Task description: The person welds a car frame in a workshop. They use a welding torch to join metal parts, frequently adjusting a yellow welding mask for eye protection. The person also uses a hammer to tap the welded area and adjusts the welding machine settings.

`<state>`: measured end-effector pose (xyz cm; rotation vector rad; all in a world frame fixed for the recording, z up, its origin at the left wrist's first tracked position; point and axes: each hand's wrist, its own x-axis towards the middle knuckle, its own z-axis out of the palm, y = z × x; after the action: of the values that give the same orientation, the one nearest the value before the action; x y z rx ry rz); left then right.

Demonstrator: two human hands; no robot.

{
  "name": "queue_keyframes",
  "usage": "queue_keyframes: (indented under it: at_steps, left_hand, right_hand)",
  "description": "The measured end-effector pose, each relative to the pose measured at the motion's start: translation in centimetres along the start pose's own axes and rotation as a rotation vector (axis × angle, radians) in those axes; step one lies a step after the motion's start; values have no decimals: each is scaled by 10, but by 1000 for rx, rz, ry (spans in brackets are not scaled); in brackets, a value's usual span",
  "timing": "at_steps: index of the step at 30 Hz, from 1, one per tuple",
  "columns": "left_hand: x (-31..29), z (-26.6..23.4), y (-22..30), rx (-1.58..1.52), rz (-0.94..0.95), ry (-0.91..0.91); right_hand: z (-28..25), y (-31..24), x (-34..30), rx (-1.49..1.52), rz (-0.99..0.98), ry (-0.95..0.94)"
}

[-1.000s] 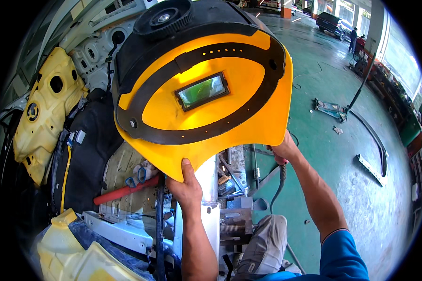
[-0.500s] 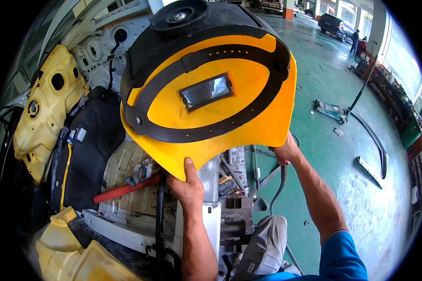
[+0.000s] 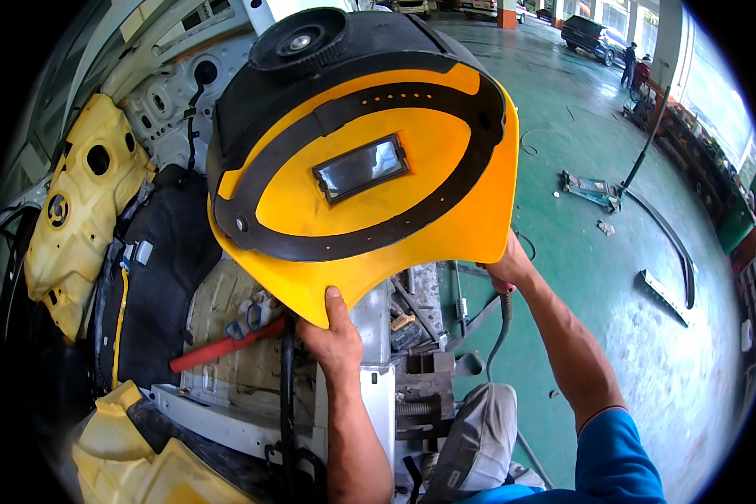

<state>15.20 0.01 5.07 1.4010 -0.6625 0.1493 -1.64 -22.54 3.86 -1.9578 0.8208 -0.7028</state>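
Note:
A yellow welding helmet (image 3: pixel 487 202), its inside facing me, fills the upper middle. It has a black headband (image 3: pixel 344 244), a small dark viewing window (image 3: pixel 361 169) and a black adjusting knob (image 3: pixel 299 42). My left hand (image 3: pixel 336 338) grips its lower edge, thumb on the inner face, fingers behind. Beyond the helmet's lower right edge, my right hand (image 3: pixel 511 264) is closed round a welding torch (image 3: pixel 504 286), of which a bit of red handle and the ribbed grey cable (image 3: pixel 506 317) show. The torch's front end and most of the right fingers are hidden.
Below the helmet are a steel vise-like clamp (image 3: pixel 424 382) and a bare metal car-body rail (image 3: pixel 376 328). A red bar (image 3: pixel 227 346) and goggles (image 3: pixel 252 319) lie on the car floor at left. A floor jack (image 3: pixel 595 191) and curved strip (image 3: pixel 676 244) lie on green floor.
The helmet has shifted slightly left in view, still in my left hand. A small orange glow by the clamp no longer shows. My right hand keeps its grip on the torch.

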Motion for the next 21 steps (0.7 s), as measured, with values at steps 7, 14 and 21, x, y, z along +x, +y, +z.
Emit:
queue_keyframes:
  at_steps: [7, 14, 21]
  left_hand:
    - [-2, 1, -2, 32, 7, 5]
    - [1, -4, -6, 31, -6, -20]
    - [1, -2, -4, 32, -7, -17]
  right_hand:
    - [1, 8, 4, -50, -82, 35]
    - [0, 0, 0, -26, 48, 7]
    - [-1, 6, -5, 71, 60, 23]
